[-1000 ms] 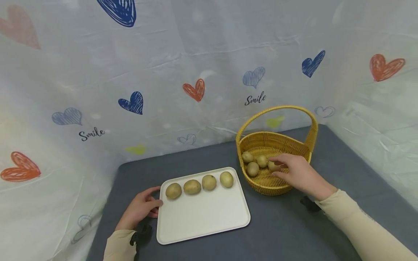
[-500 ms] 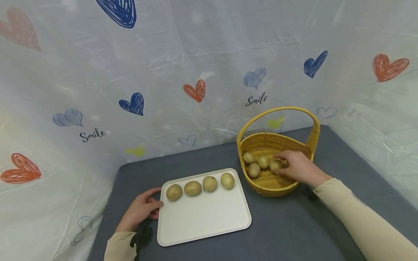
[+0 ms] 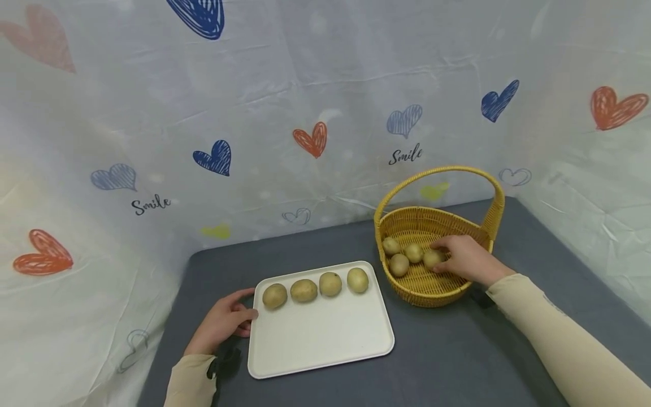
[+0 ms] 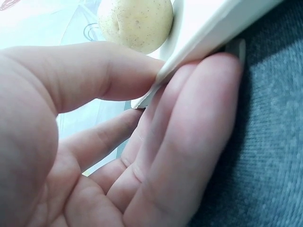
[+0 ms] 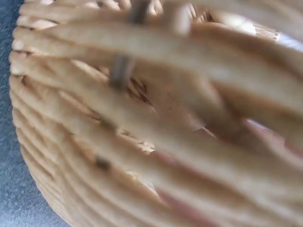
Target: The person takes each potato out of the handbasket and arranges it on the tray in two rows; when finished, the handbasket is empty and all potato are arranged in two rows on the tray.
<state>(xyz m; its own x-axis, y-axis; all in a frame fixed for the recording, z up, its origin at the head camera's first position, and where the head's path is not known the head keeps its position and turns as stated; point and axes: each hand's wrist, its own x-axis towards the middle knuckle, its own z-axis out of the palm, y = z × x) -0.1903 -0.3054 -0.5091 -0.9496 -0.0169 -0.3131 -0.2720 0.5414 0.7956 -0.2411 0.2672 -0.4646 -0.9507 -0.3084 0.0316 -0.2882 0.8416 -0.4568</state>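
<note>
My left hand (image 3: 221, 322) holds the left edge of a white tray (image 3: 322, 339). In the left wrist view the thumb lies on the rim and curled fingers (image 4: 203, 99) go under it. Several potatoes stand in a row along the tray's far side, the leftmost potato (image 3: 274, 296) closest to this hand. On the right, my right hand (image 3: 468, 261) reaches into a yellow wicker basket (image 3: 429, 299), thumb and fingers around a potato (image 3: 432, 259). Beside it in the basket lie three more potatoes, one of them a paler potato (image 3: 414, 253). Blurred basket weave (image 5: 94, 113) covers most of the right wrist view.
The basket's tall handle (image 3: 439, 169) arches over its opening. Tray and basket stand side by side on a dark grey cloth-covered table (image 3: 432, 362). Behind the table hangs a pale sheet (image 3: 254, 96) printed with hearts.
My right hand has gone lower into the basket and closed its fingers around the potato there. The left hand has stayed on the tray's edge; the view has shifted slightly.
</note>
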